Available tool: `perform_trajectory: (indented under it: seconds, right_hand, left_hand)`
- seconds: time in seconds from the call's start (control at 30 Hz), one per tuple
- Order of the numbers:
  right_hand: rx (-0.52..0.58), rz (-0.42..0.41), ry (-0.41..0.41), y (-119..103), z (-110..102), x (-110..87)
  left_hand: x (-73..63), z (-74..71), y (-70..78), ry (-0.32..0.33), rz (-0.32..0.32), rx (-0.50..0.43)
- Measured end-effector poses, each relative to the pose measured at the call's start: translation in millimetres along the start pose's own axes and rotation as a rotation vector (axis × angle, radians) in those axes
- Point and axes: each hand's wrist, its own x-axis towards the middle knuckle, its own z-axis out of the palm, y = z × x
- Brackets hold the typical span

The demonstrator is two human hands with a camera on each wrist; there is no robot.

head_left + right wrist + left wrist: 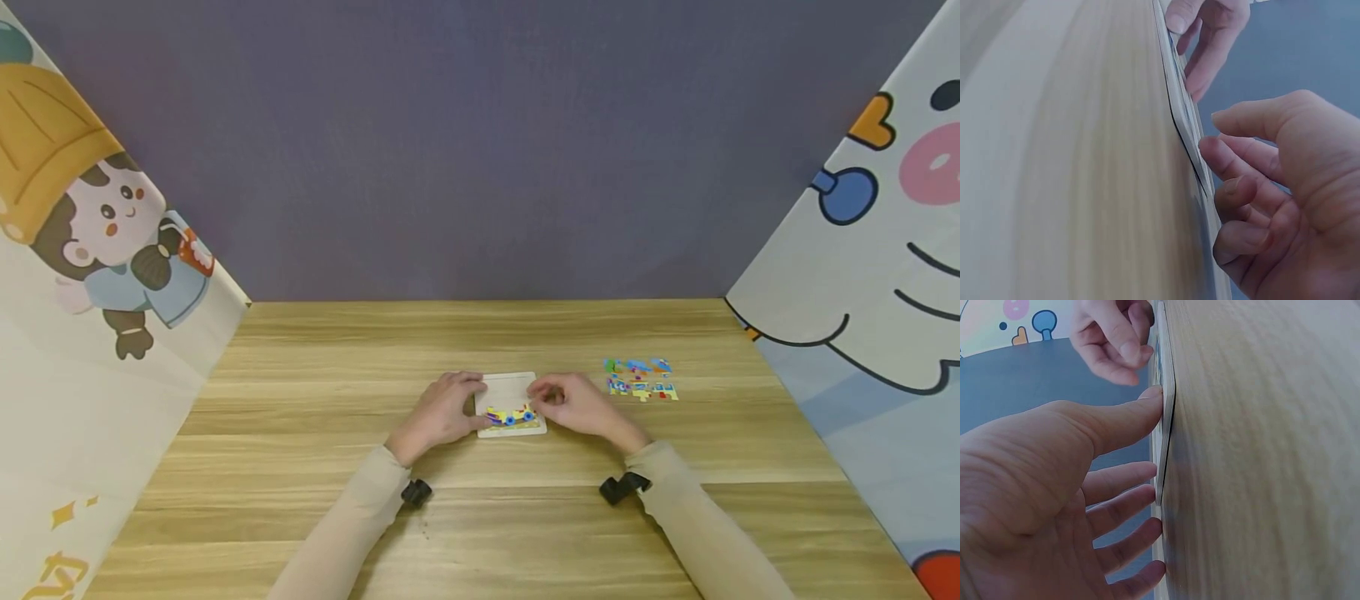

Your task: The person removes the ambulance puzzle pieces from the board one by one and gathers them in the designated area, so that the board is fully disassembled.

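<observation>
A thin, pale puzzle board (pixel 506 385) lies flat on the table, with a yellow and blue vehicle picture (pixel 512 417) assembled along its near part. My left hand (pixel 444 408) rests at the board's left side. Its thumb (pixel 1141 415) touches the edge and the other fingers stretch out nearly straight along it. At the right side hovers my right hand (pixel 573 404), its fingers (pixel 1241 240) loosely bent and thumb apart from the index fingertip. Nothing shows between them. Loose, colourful puzzle pieces (pixel 640 387) lie to the right of this hand.
The wood-grain table (pixel 337 350) ends at a dark grey-blue wall (pixel 480 150) behind. Cartoon-printed panels stand at the left (pixel 112 275) and right (pixel 862 333). Each wrist carries a small black device.
</observation>
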Motion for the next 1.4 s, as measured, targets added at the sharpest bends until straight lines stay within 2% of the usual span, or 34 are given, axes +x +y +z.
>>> perform_trajectory:
  seconds: [0.33, 0.5, 0.7, 1.17, 1.4]
  right_hand:
    - [0.029, -0.033, -0.065, -15, 12, 8.7]
    - [0.039, -0.035, -0.131, -29, 20, 12.2]
    - [0.001, -0.030, -0.193, -38, 26, 15.1]
    - [-0.002, 0.072, -0.191, -39, 33, 17.8]
    - [0.042, 0.060, -0.173, -41, 33, 16.8]
  left_hand:
    - [0.4, 1.6, -0.9, 0.003, 0.008, -0.002]
    - [-0.6, -1.0, -0.3, 0.002, 0.012, 0.007]
    - [0.1, -0.1, -0.9, -0.004, 0.007, 0.006]
    - [-0.9, -1.8, 0.0, 0.013, 0.038, -0.004]
    - [-0.8, -1.5, 1.2, 0.031, 0.045, -0.010]
